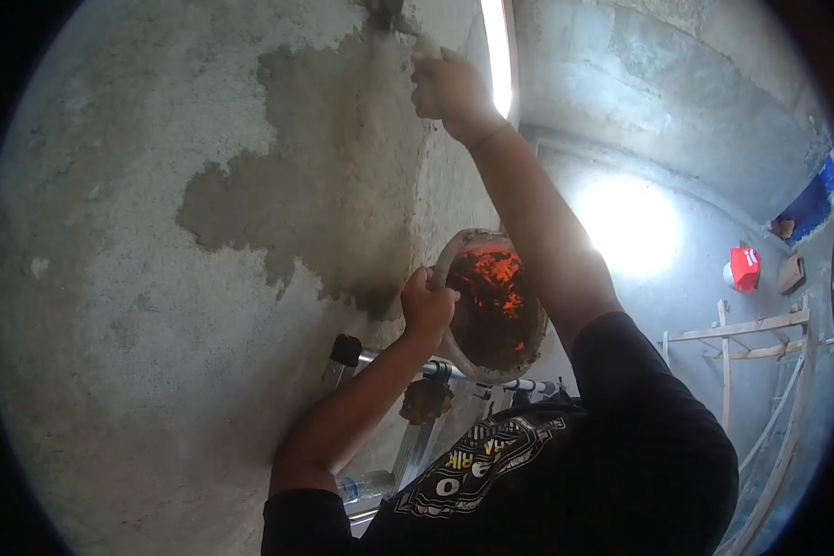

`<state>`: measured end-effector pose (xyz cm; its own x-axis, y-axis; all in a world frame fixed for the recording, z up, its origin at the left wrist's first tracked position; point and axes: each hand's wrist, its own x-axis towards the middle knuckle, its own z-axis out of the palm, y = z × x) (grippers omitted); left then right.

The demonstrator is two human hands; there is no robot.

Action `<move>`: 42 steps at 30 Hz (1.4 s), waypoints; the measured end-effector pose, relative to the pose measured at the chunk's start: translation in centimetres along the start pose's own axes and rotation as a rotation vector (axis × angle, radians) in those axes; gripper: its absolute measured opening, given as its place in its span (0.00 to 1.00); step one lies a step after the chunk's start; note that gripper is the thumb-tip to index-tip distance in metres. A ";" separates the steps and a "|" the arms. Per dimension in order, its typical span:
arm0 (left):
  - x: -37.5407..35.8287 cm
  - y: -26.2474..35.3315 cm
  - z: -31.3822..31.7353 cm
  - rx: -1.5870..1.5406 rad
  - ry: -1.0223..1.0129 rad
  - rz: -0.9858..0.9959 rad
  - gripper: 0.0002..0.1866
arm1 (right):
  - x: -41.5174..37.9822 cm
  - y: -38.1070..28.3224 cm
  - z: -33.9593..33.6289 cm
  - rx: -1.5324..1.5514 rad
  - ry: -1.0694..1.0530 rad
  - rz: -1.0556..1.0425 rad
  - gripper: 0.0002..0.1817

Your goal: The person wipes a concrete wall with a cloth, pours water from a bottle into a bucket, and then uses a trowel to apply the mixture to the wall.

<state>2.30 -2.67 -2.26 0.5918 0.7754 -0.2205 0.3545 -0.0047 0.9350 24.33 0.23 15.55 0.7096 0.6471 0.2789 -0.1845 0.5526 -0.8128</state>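
Observation:
My left hand [427, 307] grips the rim of a round bowl [494, 310], its fingers wrapped over the near edge. The bowl is tilted, with a red-orange inside smeared with dark, wet material. Up at the top, my right hand [449, 88] is closed round the handle of a tool [400, 25] whose dark end lies against the wall; its shape is blurred. A darker, damp-looking patch [320, 157] with ragged edges spreads over the rough grey wall [148, 343], from below the tool down to beside the bowl.
Below the bowl stands a metal ladder [417, 449], a clear plastic bottle [366, 486] beside it. At the right are a wooden frame [760, 326], a red and white container [742, 269] and a blue object [811, 208]. A bright light glares behind my right arm.

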 end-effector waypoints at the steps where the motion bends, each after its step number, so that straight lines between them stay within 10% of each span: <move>1: -0.1 0.2 0.0 -0.031 -0.015 -0.003 0.18 | -0.3 -0.6 -0.5 0.069 -0.022 0.006 0.13; 8: -0.3 -0.3 0.2 -0.019 -0.015 0.002 0.17 | 0.4 7.5 -4.8 0.176 0.252 0.265 0.16; 10: -0.2 -0.3 0.2 -0.040 -0.014 -0.016 0.18 | 5.2 14.9 -9.2 -0.271 -0.250 -0.138 0.21; 12: 0.0 0.0 0.1 -0.032 -0.019 -0.015 0.18 | 2.6 9.2 -4.1 -0.850 -0.213 -0.151 0.24; 14: -0.3 -0.1 0.0 -0.026 -0.021 -0.034 0.18 | -0.9 3.9 0.1 -0.011 0.093 0.119 0.21; 17: -0.5 0.4 0.0 -0.049 -0.043 -0.031 0.18 | -2.7 -0.1 2.1 0.104 0.041 0.054 0.18; 26: -0.7 0.9 -0.2 -0.014 -0.033 0.006 0.17 | -4.1 4.8 -1.1 0.268 0.239 0.321 0.14; 38: -0.3 0.4 0.0 -0.077 -0.005 0.003 0.17 | -3.6 -2.5 1.5 0.301 -0.042 0.053 0.16; 42: 0.3 -0.6 0.3 0.005 0.023 0.025 0.16 | -4.8 1.8 0.0 0.190 0.184 0.135 0.16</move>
<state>2.46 -2.61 -2.96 0.5842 0.7890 -0.1904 0.3431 -0.0275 0.9389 20.56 -1.87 12.78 0.7780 0.6250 0.0637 -0.3969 0.5676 -0.7213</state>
